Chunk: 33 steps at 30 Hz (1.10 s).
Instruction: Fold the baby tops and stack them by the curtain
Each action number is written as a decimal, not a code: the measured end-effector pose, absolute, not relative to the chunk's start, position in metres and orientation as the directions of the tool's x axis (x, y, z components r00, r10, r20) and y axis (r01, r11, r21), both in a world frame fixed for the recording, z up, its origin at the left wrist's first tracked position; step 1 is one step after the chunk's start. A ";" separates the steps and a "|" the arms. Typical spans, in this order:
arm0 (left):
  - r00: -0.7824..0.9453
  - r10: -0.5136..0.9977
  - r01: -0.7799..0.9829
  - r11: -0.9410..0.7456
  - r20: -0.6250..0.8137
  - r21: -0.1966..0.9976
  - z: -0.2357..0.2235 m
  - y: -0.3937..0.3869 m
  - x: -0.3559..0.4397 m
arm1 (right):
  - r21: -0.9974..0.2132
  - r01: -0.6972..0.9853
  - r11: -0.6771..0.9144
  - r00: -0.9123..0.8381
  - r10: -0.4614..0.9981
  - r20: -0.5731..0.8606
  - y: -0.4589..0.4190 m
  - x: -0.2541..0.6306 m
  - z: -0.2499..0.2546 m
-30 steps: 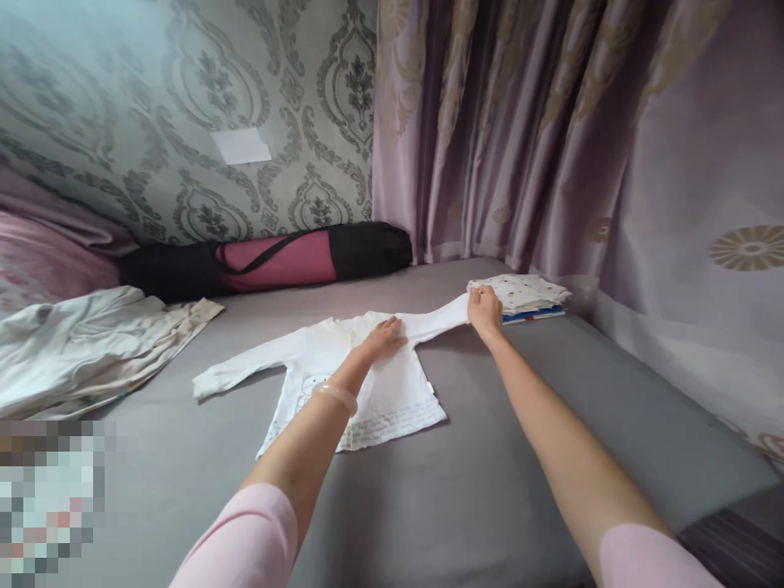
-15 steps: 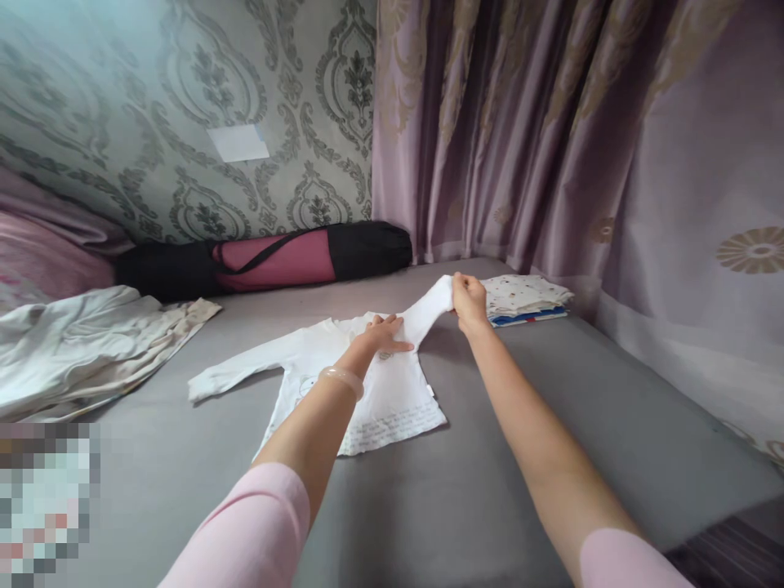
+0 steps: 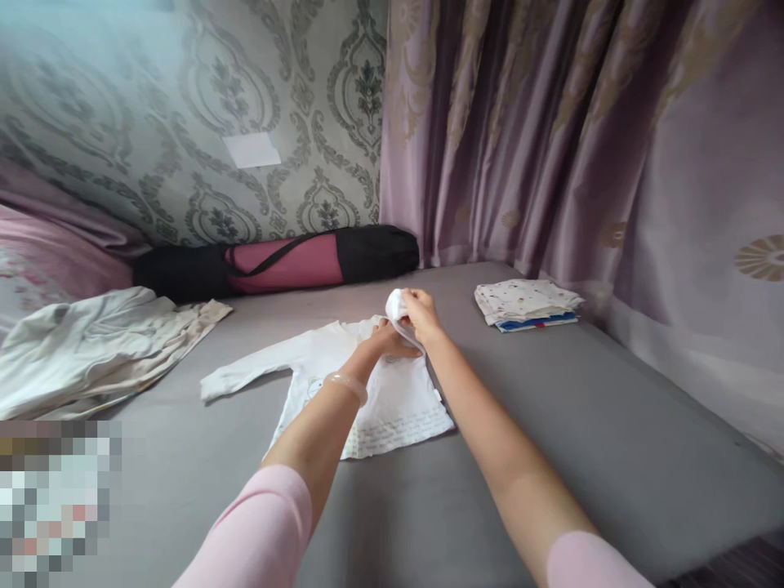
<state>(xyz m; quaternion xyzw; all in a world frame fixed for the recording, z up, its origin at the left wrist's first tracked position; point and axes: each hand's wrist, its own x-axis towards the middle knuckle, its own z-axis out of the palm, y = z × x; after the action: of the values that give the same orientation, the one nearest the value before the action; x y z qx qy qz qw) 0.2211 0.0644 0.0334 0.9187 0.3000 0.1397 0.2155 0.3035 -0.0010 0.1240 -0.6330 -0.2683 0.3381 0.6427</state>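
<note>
A small white long-sleeved shirt (image 3: pixel 398 400) lies spread on the grey bed sheet (image 3: pixel 539 457), with printed lines along its hem. My left hand (image 3: pixel 389 339) rests on the upper chest of the shirt, fingers spread and pressing it flat. Above and just right of it, my right hand (image 3: pixel 421 314) pinches the cuff end of the shirt's right-side sleeve, lifted off the bed and bent inward over the left hand. The other sleeve (image 3: pixel 245 374) stretches out flat to the left.
A folded stack of clothes (image 3: pixel 527 304) sits at the back right. Loose light garments (image 3: pixel 91 351) are heaped on the left. A black and maroon long bag (image 3: pixel 282 263) lies along the wall, and a purple curtain (image 3: pixel 478 147) hangs behind the bed.
My right hand has carried the sleeve cuff leftward, from near the folded stack to over the shirt's chest. My left hand has stayed on the shirt.
</note>
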 end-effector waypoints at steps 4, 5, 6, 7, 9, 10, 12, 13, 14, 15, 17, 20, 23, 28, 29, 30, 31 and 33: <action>0.745 0.665 0.589 -0.694 0.056 0.415 0.040 0.053 0.218 | -0.979 -0.205 0.001 0.686 0.713 -0.143 -0.007 0.322 0.129; 0.737 0.673 0.599 -0.689 0.055 0.407 0.041 0.051 0.218 | -0.976 -0.217 0.012 0.696 0.703 -0.146 -0.008 0.325 0.131; 0.734 0.676 0.599 -0.689 0.064 0.409 0.041 0.051 0.218 | -0.975 -0.222 0.021 0.704 0.695 -0.145 -0.009 0.327 0.133; 0.733 0.676 0.590 -0.689 0.079 0.421 0.042 0.051 0.217 | -0.975 -0.221 0.029 0.710 0.690 -0.140 -0.011 0.328 0.134; 0.724 0.679 0.568 -0.684 0.118 0.458 0.042 0.052 0.208 | -0.977 -0.209 0.038 0.720 0.682 -0.127 -0.012 0.329 0.137; 0.712 0.687 0.557 -0.677 0.144 0.480 0.041 0.053 0.200 | -0.979 -0.199 0.039 0.726 0.677 -0.120 -0.012 0.328 0.139; 0.660 0.726 0.547 -0.642 0.194 0.537 0.041 0.055 0.179 | -0.984 -0.171 0.041 0.738 0.667 -0.100 -0.010 0.325 0.140; 0.619 0.758 0.549 -0.606 0.207 0.576 0.041 0.055 0.166 | -0.988 -0.152 0.041 0.743 0.664 -0.087 -0.008 0.323 0.139; 0.565 0.798 0.554 -0.555 0.209 0.620 0.040 0.054 0.152 | -0.991 -0.127 0.038 0.747 0.661 -0.070 -0.006 0.319 0.138; 0.500 0.843 0.562 -0.489 0.198 0.667 0.040 0.052 0.138 | -0.995 -0.093 0.032 0.749 0.661 -0.048 -0.003 0.315 0.136; 0.365 0.917 0.560 -0.356 0.162 0.748 0.038 0.048 0.113 | -1.000 0.001 0.011 0.750 0.662 0.008 0.003 0.305 0.131; 0.232 0.960 0.522 -0.259 0.157 0.813 0.035 0.040 0.090 | -0.991 0.120 -0.054 0.649 0.760 0.037 0.009 0.286 0.120; 0.195 0.967 0.522 -0.242 0.161 0.818 0.034 0.036 0.084 | -0.974 0.162 -0.160 0.380 0.921 -0.088 0.012 0.273 0.110; 0.192 0.961 0.551 -0.272 0.198 0.789 0.030 0.040 0.087 | -0.955 0.216 -0.201 0.407 0.908 -0.099 0.011 0.286 0.099; 0.188 0.959 0.551 -0.283 0.214 0.785 0.028 0.041 0.088 | -0.949 0.234 -0.212 0.418 0.903 -0.098 0.011 0.292 0.098; 0.180 0.957 0.548 -0.290 0.228 0.785 0.025 0.042 0.088 | -0.937 0.270 -0.220 0.421 0.902 -0.091 0.010 0.298 0.096; 0.169 0.955 0.541 -0.296 0.243 0.787 0.022 0.043 0.089 | -0.918 0.327 -0.226 0.421 0.904 -0.072 0.009 0.304 0.095; 0.157 0.952 0.527 -0.307 0.264 0.793 0.016 0.044 0.090 | -0.842 0.489 -0.228 0.417 0.909 -0.004 0.006 0.314 0.091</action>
<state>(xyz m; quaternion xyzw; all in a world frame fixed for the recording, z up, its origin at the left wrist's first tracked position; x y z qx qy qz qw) 0.0896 0.0442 0.0163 0.7094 0.5210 0.3875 0.2743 0.3135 0.0062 0.0912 -0.7391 -0.4728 0.2604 0.4029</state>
